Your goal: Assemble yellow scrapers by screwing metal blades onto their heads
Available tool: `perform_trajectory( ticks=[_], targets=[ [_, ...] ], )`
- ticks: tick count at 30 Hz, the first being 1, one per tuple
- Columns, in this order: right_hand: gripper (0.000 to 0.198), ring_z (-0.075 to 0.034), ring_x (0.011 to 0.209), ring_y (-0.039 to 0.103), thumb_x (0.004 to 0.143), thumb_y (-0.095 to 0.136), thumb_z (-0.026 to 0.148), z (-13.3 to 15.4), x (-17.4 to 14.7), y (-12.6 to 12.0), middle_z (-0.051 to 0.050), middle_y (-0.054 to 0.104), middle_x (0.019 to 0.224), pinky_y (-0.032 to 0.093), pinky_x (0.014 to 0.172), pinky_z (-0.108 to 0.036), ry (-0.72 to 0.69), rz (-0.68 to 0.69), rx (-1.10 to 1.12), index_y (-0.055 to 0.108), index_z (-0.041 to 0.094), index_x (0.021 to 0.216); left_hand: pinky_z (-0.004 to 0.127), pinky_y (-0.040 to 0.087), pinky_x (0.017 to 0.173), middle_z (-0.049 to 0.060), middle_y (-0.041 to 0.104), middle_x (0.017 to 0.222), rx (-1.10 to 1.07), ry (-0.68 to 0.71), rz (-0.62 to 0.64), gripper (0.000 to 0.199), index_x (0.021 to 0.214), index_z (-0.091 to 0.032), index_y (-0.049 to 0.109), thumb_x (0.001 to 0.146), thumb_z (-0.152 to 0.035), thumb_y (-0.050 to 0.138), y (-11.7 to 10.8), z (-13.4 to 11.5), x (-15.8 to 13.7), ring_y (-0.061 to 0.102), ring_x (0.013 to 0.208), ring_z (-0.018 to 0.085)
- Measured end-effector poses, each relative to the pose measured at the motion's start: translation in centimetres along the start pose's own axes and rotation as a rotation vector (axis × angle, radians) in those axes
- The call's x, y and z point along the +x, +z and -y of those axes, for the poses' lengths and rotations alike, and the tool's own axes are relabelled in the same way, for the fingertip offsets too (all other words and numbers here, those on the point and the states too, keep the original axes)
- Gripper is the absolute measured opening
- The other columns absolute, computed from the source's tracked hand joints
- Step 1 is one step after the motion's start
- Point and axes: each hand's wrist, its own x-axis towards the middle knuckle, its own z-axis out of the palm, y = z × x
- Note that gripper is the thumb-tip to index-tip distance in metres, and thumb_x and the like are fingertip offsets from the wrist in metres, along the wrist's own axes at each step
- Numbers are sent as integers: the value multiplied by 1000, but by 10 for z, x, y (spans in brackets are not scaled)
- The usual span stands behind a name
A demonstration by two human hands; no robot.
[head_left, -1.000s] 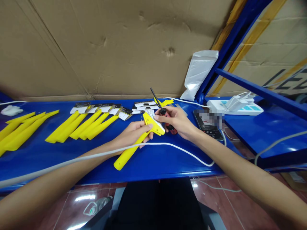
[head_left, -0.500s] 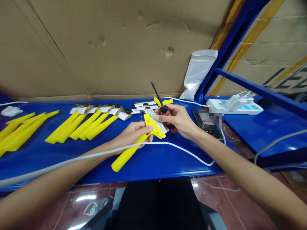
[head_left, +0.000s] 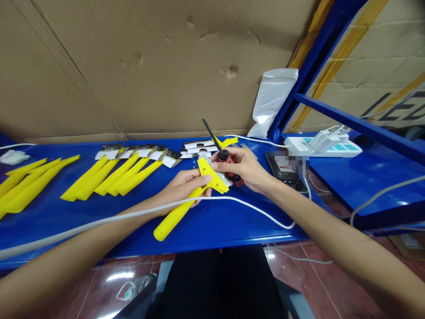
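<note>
Since half a second ago, the flat silver metal plate (head_left: 223, 177) has sunk further behind the head of the yellow plastic T-shaped scraper (head_left: 211, 177), so less of it shows; the slim black-shafted screwdriver with a red-and-black handle (head_left: 223, 155) has leaned slightly, its tip a little lower and further left. The camera view has also shifted slightly.

The left hand (head_left: 186, 184) is closed on the scraper where head meets handle, thumb on top and fingers beneath. The scraper is held above the glossy blue tabletop (head_left: 219, 226), its handle slanting toward the front edge. The right hand (head_left: 244, 168) has its fingers curled around the screwdriver, shaft pointing up and left, while its thumb rests at the plate's edge.

A long white cable (head_left: 219, 198) crosses in front of the scraper's handle in the view. To the left lie 5 yellow plastic handles (head_left: 114, 177) with black-and-white cardboard cards (head_left: 137, 150) at their far ends. A dark rectangular phone (head_left: 285, 175) lies right of the right hand.
</note>
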Motion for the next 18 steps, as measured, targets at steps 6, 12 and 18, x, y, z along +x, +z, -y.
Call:
perform_trajectory(
  ticks=[6, 12, 18],
  targets=[
    [33, -9, 53, 53, 76, 97, 42, 0, 1, -1, 4, 65, 72, 45, 44, -25, 8, 35, 57, 83, 24, 100, 21, 47, 44, 4, 72, 78, -45, 67, 4, 38, 98, -15, 68, 95, -51, 80, -4, 3, 1, 59, 53, 10],
    [37, -7, 48, 50, 74, 99, 42, 2, 0, -2, 4, 66, 74, 46, 41, -25, 51, 86, 105, 81, 23, 100, 22, 48, 42, 2, 71, 77, -91, 65, 44, 38, 100, -15, 66, 95, -49, 80, 0, 0, -1, 61, 50, 11],
    [34, -7, 48, 53, 76, 99, 40, 6, -1, -3, 5, 64, 72, 46, 40, -23, 75, 136, 149, 80, 22, 98, 21, 46, 40, 1, 70, 79, -112, 44, 71, 38, 101, -16, 64, 96, -49, 80, 2, -4, -6, 58, 45, 9]
  ],
)
